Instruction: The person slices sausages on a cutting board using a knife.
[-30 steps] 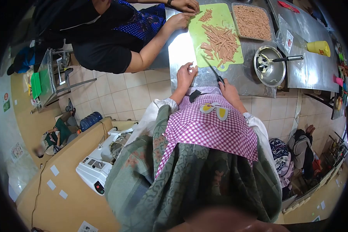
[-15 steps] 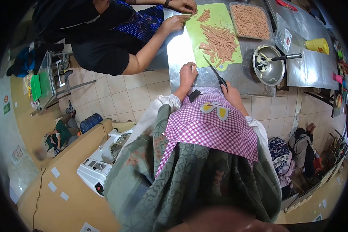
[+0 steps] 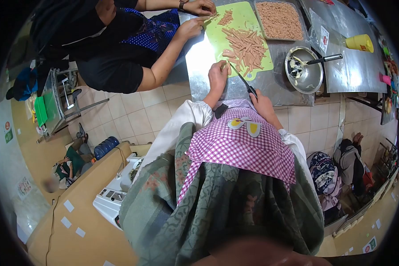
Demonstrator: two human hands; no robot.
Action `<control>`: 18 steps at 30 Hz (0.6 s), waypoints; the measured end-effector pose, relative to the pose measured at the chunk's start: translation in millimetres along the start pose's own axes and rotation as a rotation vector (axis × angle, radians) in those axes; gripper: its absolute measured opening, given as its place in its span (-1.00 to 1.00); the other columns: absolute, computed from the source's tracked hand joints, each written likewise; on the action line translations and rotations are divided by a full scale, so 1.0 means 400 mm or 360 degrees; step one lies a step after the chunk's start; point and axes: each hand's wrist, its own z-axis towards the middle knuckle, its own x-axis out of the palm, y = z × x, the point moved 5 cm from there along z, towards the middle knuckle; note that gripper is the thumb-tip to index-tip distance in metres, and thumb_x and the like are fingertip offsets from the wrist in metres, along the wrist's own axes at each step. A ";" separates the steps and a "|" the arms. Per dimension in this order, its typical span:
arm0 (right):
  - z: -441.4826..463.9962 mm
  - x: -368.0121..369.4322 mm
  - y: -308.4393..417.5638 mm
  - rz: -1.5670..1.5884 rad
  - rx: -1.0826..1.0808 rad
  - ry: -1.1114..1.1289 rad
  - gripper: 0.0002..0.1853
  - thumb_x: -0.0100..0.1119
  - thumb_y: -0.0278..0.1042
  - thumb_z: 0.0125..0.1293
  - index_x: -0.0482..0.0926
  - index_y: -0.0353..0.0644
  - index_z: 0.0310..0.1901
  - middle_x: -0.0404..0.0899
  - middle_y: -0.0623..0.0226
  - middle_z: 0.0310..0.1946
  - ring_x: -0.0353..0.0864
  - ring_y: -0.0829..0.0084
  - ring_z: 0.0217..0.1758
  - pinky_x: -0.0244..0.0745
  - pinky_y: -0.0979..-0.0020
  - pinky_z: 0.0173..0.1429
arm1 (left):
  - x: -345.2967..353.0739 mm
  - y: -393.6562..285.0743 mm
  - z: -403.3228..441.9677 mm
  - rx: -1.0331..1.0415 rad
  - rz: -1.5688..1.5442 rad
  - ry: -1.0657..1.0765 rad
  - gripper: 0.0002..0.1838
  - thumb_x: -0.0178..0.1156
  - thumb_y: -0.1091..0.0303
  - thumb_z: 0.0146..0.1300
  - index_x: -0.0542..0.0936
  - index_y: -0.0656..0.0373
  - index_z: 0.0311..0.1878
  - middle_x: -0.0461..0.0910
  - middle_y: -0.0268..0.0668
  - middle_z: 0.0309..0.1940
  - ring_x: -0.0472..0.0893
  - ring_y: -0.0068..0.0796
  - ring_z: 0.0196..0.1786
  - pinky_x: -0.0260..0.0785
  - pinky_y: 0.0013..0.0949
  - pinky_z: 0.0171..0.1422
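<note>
My right hand (image 3: 262, 103) grips the black handle of a kitchen knife (image 3: 241, 79), whose blade points away and left over the near edge of a yellow-green cutting board (image 3: 246, 11). Close to the knife tip, at the board's near left corner, is my left hand (image 3: 217, 79). Its fingers are curled together, and what they hold, if anything, is too small to make out. A heap of pinkish-brown sausage-like strips (image 3: 246, 49) lies on the board, with a smaller pile of chopped bits (image 3: 225, 18) behind it.
At the left, a co-worker's hands (image 3: 191, 27) work at the board's far left edge. A plastic tub of chopped pieces (image 3: 279, 21) stands behind right. Nearer are a metal bowl (image 3: 315, 80) with a black-handled utensil (image 3: 326, 59) and a yellow cup (image 3: 360, 43) lying on its side.
My left hand has moved forward from the table edge to the board's corner, beside the knife tip. My right hand still holds the knife, and the whole view has shifted slightly.
</note>
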 end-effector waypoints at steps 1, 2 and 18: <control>0.001 0.001 0.001 0.0001 0.0001 0.0004 -0.61 -0.13 -0.02 0.39 0.35 -0.25 -0.11 0.55 -0.22 -0.45 0.54 -0.23 -0.35 0.41 -0.09 -0.26 | 0.001 0.004 -0.002 -0.0066 -0.0061 0.0018 -0.77 0.23 0.51 0.14 0.61 0.36 -0.12 0.65 -0.18 -0.43 0.62 -0.51 -0.41 0.46 -0.46 -0.29; 0.002 0.003 0.001 0.0002 0.0003 0.0010 -0.61 -0.13 -0.02 0.39 0.35 -0.26 -0.12 0.55 -0.22 -0.45 0.54 -0.23 -0.35 0.41 -0.09 -0.26 | 0.011 0.018 -0.006 -0.0123 -0.0167 0.0029 -0.77 0.23 0.50 0.14 0.61 0.36 -0.12 0.65 -0.19 -0.44 0.62 -0.51 -0.41 0.46 -0.46 -0.29; -0.002 0.002 0.039 -0.0029 0.0038 0.0111 -0.63 -0.19 -0.05 0.42 0.30 -0.26 -0.09 0.55 -0.21 -0.44 0.55 -0.22 -0.34 0.41 -0.09 -0.24 | 0.062 0.066 -0.004 -0.0601 -0.0794 0.0056 -0.79 0.27 0.62 0.07 0.56 0.47 -0.20 0.63 -0.20 -0.54 0.62 -0.53 -0.52 0.44 -0.55 -0.44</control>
